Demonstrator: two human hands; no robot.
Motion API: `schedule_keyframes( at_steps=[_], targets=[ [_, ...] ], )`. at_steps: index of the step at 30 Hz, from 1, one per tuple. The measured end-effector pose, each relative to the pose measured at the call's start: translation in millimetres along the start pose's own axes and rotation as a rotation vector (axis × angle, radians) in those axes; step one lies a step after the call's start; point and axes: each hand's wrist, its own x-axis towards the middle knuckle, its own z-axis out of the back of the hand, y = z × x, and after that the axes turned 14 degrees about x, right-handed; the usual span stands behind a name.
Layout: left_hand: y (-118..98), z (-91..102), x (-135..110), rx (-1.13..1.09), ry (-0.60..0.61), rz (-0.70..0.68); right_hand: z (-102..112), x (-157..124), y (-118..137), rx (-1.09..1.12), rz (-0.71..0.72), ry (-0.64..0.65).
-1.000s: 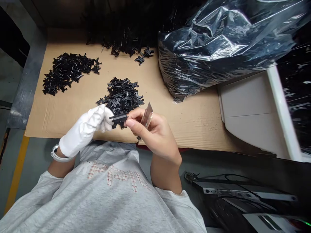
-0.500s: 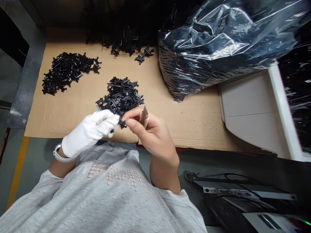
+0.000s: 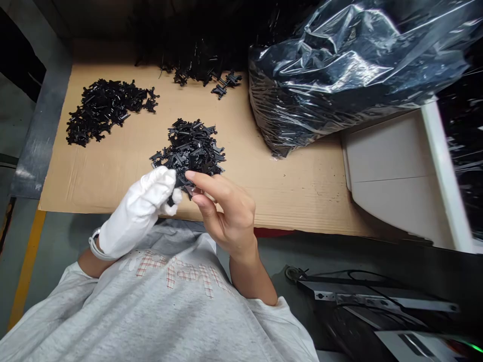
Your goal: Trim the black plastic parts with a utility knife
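Observation:
My left hand [image 3: 138,208], in a white glove, is closed with its fingers bent around a small black plastic part [image 3: 170,201], mostly hidden by the glove. Just right of it is my bare right hand [image 3: 228,208], its index finger and thumb curved toward the left. A thin, blade-like flat piece [image 3: 196,191] shows slightly between those two fingertips; the rest of it is hidden by the hand. Directly beyond both hands, a heap of black plastic parts [image 3: 192,146] lies on the cardboard sheet [image 3: 290,201].
Another heap of black parts [image 3: 107,105] lies at the left, with more loose parts [image 3: 226,83] at the back. A large dark plastic bag [image 3: 339,75] fills the back right, beside a white open box [image 3: 392,161]. A metal edge [image 3: 35,151] borders the cardboard on the left.
My right hand has turned and drawn slightly away from the left, parting its fingers from the black part. The blade-like piece has swung from upright to mostly hidden. My left hand shifted slightly left.

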Motion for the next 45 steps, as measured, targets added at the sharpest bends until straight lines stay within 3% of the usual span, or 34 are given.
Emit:
schedule_keyframes(
  at_steps=[5,9,16,20,22,23,26,28,32,36,40,42,45],
  targets=[
    [-5.5,-2.5,-1.4,-0.149,-0.002,0.024,-0.2,0.0,-0.1,0.055,-0.031,-0.039],
    [-7.2,-1.6,-2.2,-0.134,0.012,0.027,0.3,-1.6,-0.3,0.185,-0.192,-0.144],
    [-1.5,-3.9,8.2,0.315,0.029,-0.108,-0.5,7.8,8.2,0.469,-0.506,-0.088],
    [2.0,2.4,17.4,0.540,0.040,-0.181,0.6,15.4,-1.1,0.437,-0.631,-0.074],
    [7.4,19.2,24.2,0.728,-0.040,-0.143,1.3,18.3,-14.0,0.344,-0.677,-0.075],
    [10.5,31.4,28.4,0.850,-0.135,-0.101,1.4,19.8,-21.8,0.289,-0.685,-0.074],
    [18.5,76.1,44.5,1.211,-0.582,0.078,0.6,25.1,-45.9,0.127,-0.751,-0.055],
    [20.8,103.6,57.5,1.416,-0.752,0.182,-0.9,29.1,-58.9,0.023,-0.783,-0.024],
    [20.8,133.1,80.9,1.712,-0.681,0.261,-3.3,33.8,-70.9,-0.047,-0.757,-0.019],
    [23.2,139.1,89.9,1.860,-0.602,0.232,0.6,28.2,-70.4,-0.062,-0.729,-0.034],
    [26.3,143.6,83.7,1.873,-0.513,0.123,9.3,17.8,-66.8,-0.061,-0.711,-0.073],
    [25.5,142.6,77.4,1.829,-0.537,0.050,12.7,15.0,-62.4,-0.040,-0.694,-0.108],
    [20.8,128.5,66.0,1.523,-0.741,-0.081,14.9,16.0,-50.3,0.046,-0.658,-0.144]
  ],
)
